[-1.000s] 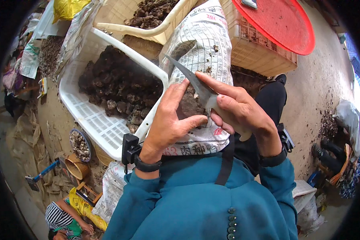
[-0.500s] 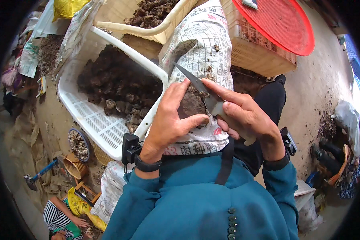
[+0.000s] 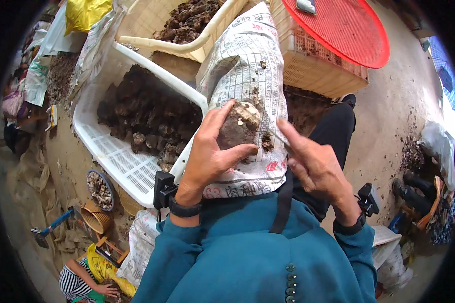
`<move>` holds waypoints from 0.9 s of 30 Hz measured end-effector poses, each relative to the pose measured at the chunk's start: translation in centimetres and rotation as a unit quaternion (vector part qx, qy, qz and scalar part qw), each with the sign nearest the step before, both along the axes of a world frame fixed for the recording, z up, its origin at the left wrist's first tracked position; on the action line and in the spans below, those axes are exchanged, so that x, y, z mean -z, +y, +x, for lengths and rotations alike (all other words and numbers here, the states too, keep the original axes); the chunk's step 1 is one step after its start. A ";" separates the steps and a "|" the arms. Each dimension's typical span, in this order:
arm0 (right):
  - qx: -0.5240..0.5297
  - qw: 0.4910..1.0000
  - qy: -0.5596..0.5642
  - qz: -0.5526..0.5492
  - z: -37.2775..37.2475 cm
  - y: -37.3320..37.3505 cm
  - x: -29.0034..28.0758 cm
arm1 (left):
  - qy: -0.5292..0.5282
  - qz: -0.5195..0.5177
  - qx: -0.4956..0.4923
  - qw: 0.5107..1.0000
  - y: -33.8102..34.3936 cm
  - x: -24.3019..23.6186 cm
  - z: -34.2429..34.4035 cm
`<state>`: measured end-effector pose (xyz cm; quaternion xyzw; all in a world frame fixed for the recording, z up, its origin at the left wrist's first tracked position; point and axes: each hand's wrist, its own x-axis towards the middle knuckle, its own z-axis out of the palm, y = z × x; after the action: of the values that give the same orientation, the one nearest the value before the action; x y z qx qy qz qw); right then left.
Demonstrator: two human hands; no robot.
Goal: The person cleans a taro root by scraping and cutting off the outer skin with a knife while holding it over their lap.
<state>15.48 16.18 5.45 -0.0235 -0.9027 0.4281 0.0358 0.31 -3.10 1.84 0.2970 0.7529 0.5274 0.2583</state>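
My left hand (image 3: 210, 156) holds a fist-sized, dark brown, earthy lump (image 3: 233, 132) between thumb and fingers. A pale, scraped patch shows on its upper right. The lump rests on a white printed woven sack (image 3: 245, 76) lying over my lap, with dark crumbs scattered on it. To the right of the lump and apart from it, my right hand (image 3: 316, 164) is closed round a knife, its index finger stretched forward. Only a thin edge of the knife (image 3: 286, 143) shows by the fingers; its blade is nearly edge-on, and the handle is hidden in the palm.
On the left stands a white plastic basket (image 3: 141, 171) with many dark lumps (image 3: 146, 111). Behind are a cream basket (image 3: 177, 48) of brown pieces and a crate (image 3: 321, 76) under a red mesh sieve (image 3: 346, 38). Another person's hand (image 3: 106, 290) works at lower left.
My right hand has drawn the knife off the lump, to the right, and turned it edge-on. The lump's pale patch is now uncovered. My left hand still holds the lump.
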 end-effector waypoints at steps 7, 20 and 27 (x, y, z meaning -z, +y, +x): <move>-0.020 0.990 -0.134 0.026 4.3 0.4 0.8 | 0.026 -0.006 0.001 1.000 0.1 -0.1 0.2; 0.026 0.982 -0.181 0.041 4.1 -1.8 -1.3 | 0.138 -0.030 -0.013 0.990 0.6 0.2 1.1; 0.114 0.976 -0.096 0.158 4.9 -5.8 0.6 | 0.182 -0.039 -0.016 0.982 0.9 0.2 1.3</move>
<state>20.40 10.42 4.88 -0.1615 -0.9496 0.2685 0.0007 1.56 -2.24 1.67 0.3657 0.8121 0.4386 0.1202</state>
